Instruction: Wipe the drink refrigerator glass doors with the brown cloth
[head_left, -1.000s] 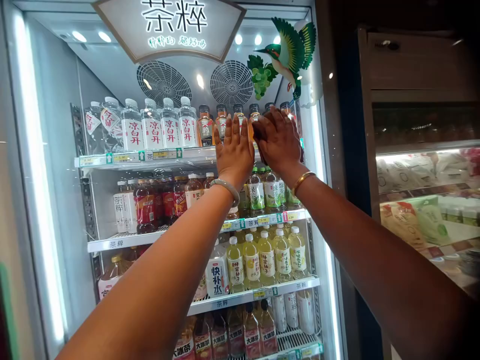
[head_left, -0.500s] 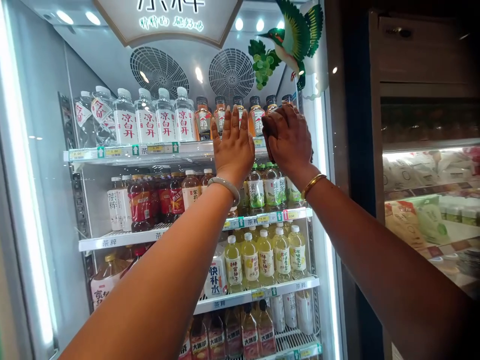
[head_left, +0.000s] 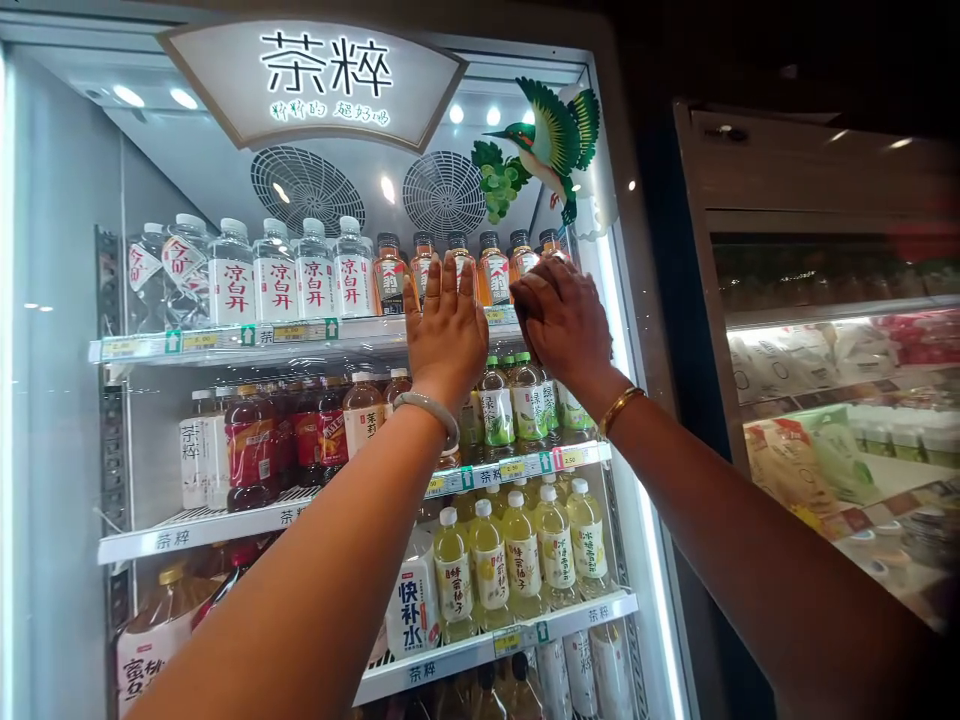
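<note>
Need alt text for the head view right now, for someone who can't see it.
Both hands reach to the top shelf of a lit drinks fridge: the left hand flat and open in front of the amber bottles, the right hand curled beside it. Clear water bottles stand further left.

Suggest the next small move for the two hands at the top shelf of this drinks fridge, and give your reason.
Probably ease the amber bottles back. The left hand lies flat and open against them, and the right hand curls at their bases on the top shelf, near its front edge.
</note>
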